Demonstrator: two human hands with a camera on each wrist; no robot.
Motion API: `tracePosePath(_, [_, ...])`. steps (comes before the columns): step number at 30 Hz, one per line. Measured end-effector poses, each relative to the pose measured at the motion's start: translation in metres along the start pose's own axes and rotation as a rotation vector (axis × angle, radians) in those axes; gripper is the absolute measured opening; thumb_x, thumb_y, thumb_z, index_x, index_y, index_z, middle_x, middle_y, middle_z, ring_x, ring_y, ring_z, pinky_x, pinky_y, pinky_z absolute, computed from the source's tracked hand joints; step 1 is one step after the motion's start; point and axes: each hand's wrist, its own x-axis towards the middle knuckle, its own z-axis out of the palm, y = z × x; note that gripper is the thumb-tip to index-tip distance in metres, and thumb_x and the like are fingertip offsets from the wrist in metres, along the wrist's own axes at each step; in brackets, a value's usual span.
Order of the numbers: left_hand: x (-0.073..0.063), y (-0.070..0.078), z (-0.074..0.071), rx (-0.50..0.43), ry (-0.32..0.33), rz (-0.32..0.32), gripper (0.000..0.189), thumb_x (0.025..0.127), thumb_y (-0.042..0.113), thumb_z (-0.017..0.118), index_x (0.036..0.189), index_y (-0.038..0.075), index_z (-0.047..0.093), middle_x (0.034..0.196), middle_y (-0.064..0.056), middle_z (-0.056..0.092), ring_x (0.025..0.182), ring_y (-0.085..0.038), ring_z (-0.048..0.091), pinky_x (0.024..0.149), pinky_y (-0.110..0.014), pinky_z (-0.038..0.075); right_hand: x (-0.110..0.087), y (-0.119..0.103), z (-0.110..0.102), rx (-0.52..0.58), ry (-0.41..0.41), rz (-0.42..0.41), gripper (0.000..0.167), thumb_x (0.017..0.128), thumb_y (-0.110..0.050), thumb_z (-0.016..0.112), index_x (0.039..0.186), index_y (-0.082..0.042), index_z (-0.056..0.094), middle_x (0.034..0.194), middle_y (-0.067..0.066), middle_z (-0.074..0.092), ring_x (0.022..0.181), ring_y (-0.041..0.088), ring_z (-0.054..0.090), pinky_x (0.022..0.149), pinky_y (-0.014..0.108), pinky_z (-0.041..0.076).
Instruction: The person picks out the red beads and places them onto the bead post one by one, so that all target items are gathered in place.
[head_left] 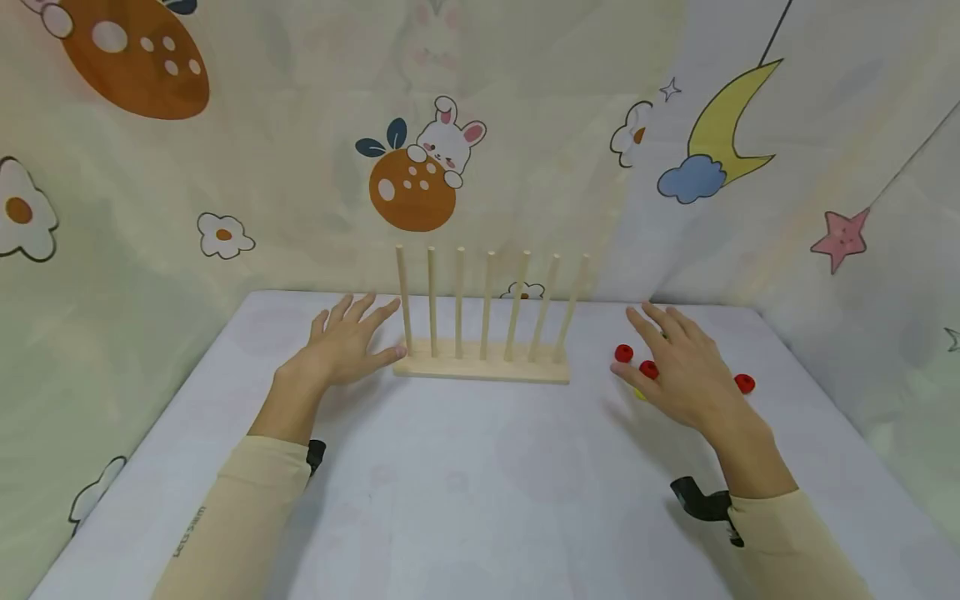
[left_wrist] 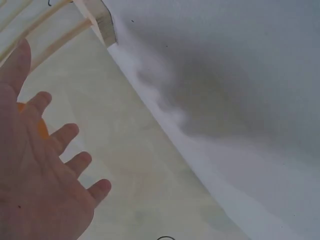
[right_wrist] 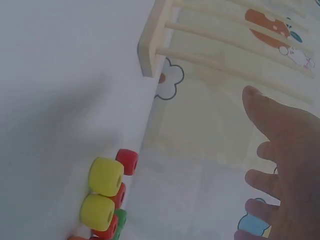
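A pale wooden rack [head_left: 480, 368] with several upright rods stands near the back of the white table. My left hand [head_left: 341, 346] is held beside its left end, fingers spread and holding nothing. In the head view the thumb overlaps the base's left corner; I cannot tell whether it touches. Over on the right, my right hand [head_left: 690, 375] hovers with straight fingers above a group of beads, partly covering them. Among these are a red bead [head_left: 623, 353] and, in the right wrist view, a yellow bead [right_wrist: 104, 177] and a green bead [right_wrist: 121, 217]. The rods carry no beads.
Behind the table [head_left: 465, 483] hangs a cloth backdrop [head_left: 300, 167] printed with rabbits, flowers and a moon. One red bead [head_left: 744, 383] lies to the right of my right hand. A black wrist mount [head_left: 701, 502] sticks out from the right sleeve.
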Motion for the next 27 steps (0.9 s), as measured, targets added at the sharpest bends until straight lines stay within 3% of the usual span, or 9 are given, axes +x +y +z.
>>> tracePosePath(13, [0.006, -0.003, 0.014, -0.057, -0.046, 0.034, 0.074, 0.1, 0.059, 0.055, 0.162, 0.026, 0.032, 0.169, -0.02, 0.019, 0.151, -0.051, 0.018, 0.11, -0.077, 0.023, -0.025, 0.022, -0.005, 0.004, -0.067, 0.065, 0.086, 0.093, -0.049, 0.071, 0.159, -0.008, 0.035, 0.159, 0.026, 0.035, 0.14, 0.056, 0.033, 0.108, 0.077, 0.031])
tracePosePath(20, [0.013, -0.004, 0.02, -0.091, -0.08, 0.03, 0.078, 0.096, 0.064, 0.057, 0.158, 0.02, 0.04, 0.166, -0.019, 0.026, 0.147, -0.05, 0.024, 0.108, -0.076, 0.026, -0.037, 0.04, -0.003, 0.026, -0.107, 0.086, 0.081, 0.095, -0.045, 0.071, 0.158, -0.009, 0.035, 0.157, 0.028, 0.037, 0.137, 0.057, 0.035, 0.102, 0.08, 0.036])
tracePosePath(27, [0.017, -0.003, 0.023, -0.103, -0.096, 0.021, 0.073, 0.097, 0.058, 0.06, 0.155, 0.016, 0.043, 0.162, -0.02, 0.034, 0.144, -0.05, 0.031, 0.111, -0.074, 0.028, -0.055, 0.059, -0.006, 0.074, -0.23, 0.179, 0.09, 0.094, -0.055, 0.067, 0.161, -0.008, 0.029, 0.154, 0.031, 0.036, 0.134, 0.055, 0.036, 0.098, 0.079, 0.039])
